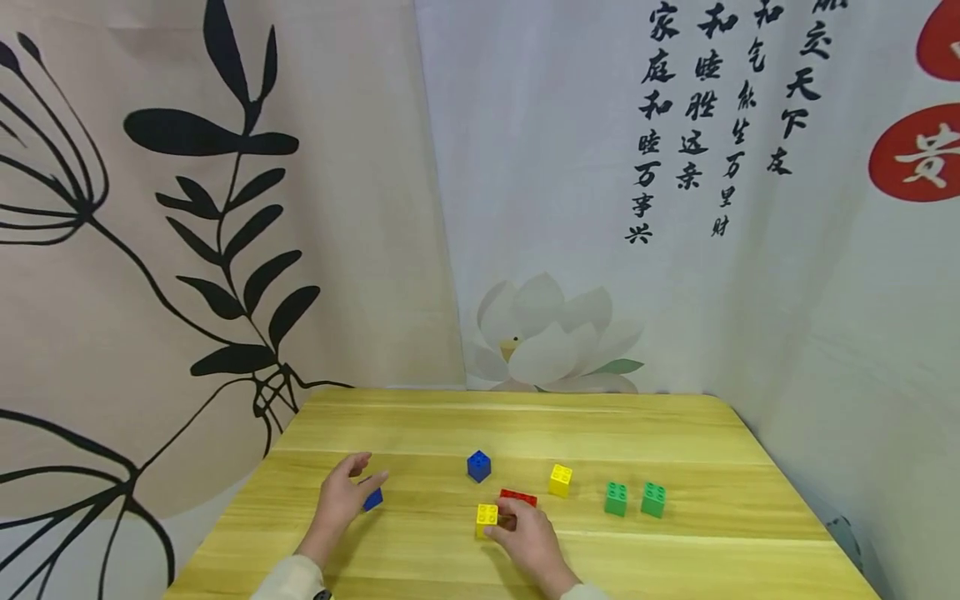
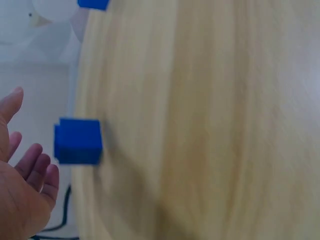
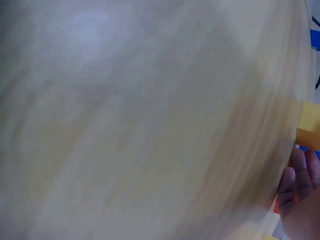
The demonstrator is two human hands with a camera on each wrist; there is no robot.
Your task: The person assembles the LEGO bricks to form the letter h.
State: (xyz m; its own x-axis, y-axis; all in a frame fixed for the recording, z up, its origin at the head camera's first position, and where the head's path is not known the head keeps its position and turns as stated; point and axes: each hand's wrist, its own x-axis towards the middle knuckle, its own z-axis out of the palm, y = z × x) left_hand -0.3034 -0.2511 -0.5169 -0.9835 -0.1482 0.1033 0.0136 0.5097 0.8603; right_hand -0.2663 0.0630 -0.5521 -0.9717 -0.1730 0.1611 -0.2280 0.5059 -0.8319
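Observation:
My left hand (image 1: 347,497) is held with thumb and fingers spread beside a blue toy brick (image 1: 372,499), which it partly hides in the head view. In the left wrist view that same brick (image 2: 80,141) stands on the table just past the fingertips. My right hand (image 1: 527,536) is at the right side of a yellow brick (image 1: 487,520), its thumb tip overlapping the brick's lower corner. The right wrist view shows loosely bent fingers (image 3: 300,175) close by the yellow brick (image 3: 309,125). Behind the right fingers lies a red brick (image 1: 520,497), partly covered.
Farther back stand another blue brick (image 1: 479,466) and a second yellow brick (image 1: 560,480). Two green bricks, a left one (image 1: 616,498) and a right one (image 1: 653,499), sit to the right. The wooden table (image 1: 720,467) ends at a printed cloth backdrop (image 1: 375,208).

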